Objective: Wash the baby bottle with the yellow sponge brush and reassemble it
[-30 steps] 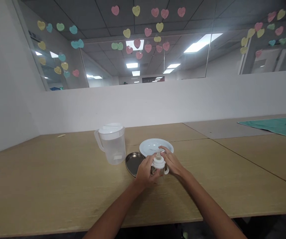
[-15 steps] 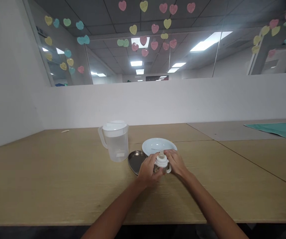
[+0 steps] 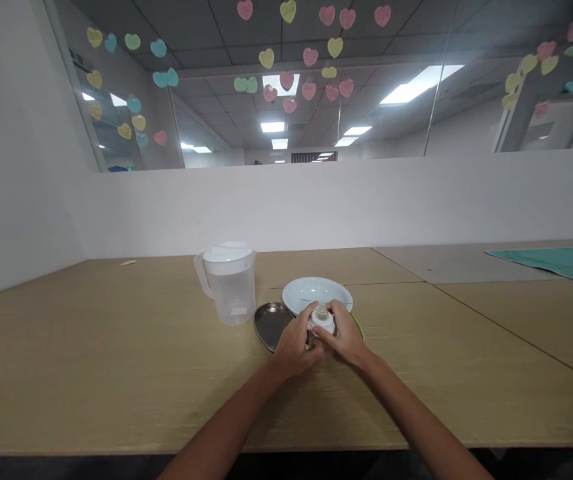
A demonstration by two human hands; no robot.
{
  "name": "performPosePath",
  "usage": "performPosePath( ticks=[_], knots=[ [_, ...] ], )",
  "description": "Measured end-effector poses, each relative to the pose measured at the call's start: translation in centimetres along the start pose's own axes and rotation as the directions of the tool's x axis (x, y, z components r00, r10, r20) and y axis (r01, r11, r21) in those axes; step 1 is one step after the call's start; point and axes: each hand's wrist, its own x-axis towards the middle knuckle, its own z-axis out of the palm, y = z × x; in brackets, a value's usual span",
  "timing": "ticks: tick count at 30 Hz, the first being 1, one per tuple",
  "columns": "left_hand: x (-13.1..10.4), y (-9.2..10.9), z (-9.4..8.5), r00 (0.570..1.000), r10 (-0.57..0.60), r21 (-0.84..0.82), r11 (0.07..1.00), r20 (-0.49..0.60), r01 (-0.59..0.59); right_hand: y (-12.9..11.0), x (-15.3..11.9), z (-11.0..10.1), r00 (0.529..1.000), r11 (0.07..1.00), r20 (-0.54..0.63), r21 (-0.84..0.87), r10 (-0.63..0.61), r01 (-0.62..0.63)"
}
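A baby bottle with a white collar and a clear teat is upright between my hands, in front of the white bowl. My left hand is wrapped round its left side, low on the body. On the other side my right hand closes round the white collar, thumb across the front. Most of the bottle's body is hidden by my fingers. Close by my left hand lies a round dark metal tray. Just behind the bottle sits the shallow white bowl, with a thin thing lying in it.
A clear plastic pitcher with a white lid stands left of the tray. A yellow-green edge shows beside my right hand. A teal cloth lies far right, a small flat piece far left. A wall with windows rises behind the table.
My right hand has shifted from the bottle's right side and handle to its collar, thumb now across the front. The left hand keeps its hold. The yellow-green edge has come into sight.
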Motion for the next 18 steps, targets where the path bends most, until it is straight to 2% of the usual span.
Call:
performPosePath(
  ticks=[7, 11, 14, 18],
  knots=[
    [0.2, 0.2, 0.9, 0.993, -0.116, -0.178, 0.978, -0.027, 0.109, 0.2, -0.2, -0.3, 0.999, 0.996, -0.040, 0.084, -0.002, 0.005],
    [0.2, 0.7, 1.0, 0.991, -0.128, -0.223, 0.968, -0.039, 0.117, 0.2, -0.2, -0.7, 0.996, 0.993, -0.053, 0.088, -0.070, 0.074],
    [0.2, 1.2, 0.6, 0.991, -0.133, -0.256, 0.958, -0.010, 0.126, -0.1, -0.1, -0.9, 0.992, 0.985, -0.041, 0.126, -0.117, 0.121],
    [0.3, 1.4, 0.2, 0.994, -0.110, -0.271, 0.957, 0.006, 0.107, 0.3, -0.2, -1.0, 0.993, 0.966, 0.001, 0.229, -0.120, 0.116]
  ],
)
